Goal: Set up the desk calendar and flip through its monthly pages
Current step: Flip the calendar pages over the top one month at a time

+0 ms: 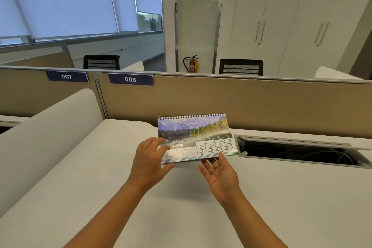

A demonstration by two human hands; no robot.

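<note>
A spiral-bound desk calendar (196,135) stands on the white desk (141,197), showing the APRIL page with a mountain lake photo above the date grid. My left hand (150,159) is at its lower left corner, fingers spread over the page and thumb under the bottom edge. Palm up, my right hand (219,175) sits below the lower right edge, with the fingertips touching the bottom of the page near the date grid. The calendar's back and base are hidden.
A beige partition (241,104) with labels 007 and 008 runs behind the desk. An open cable tray (298,152) with wires lies right of the calendar. A white curved divider (46,137) rises on the left. Office chairs, a fire extinguisher and cupboards stand beyond.
</note>
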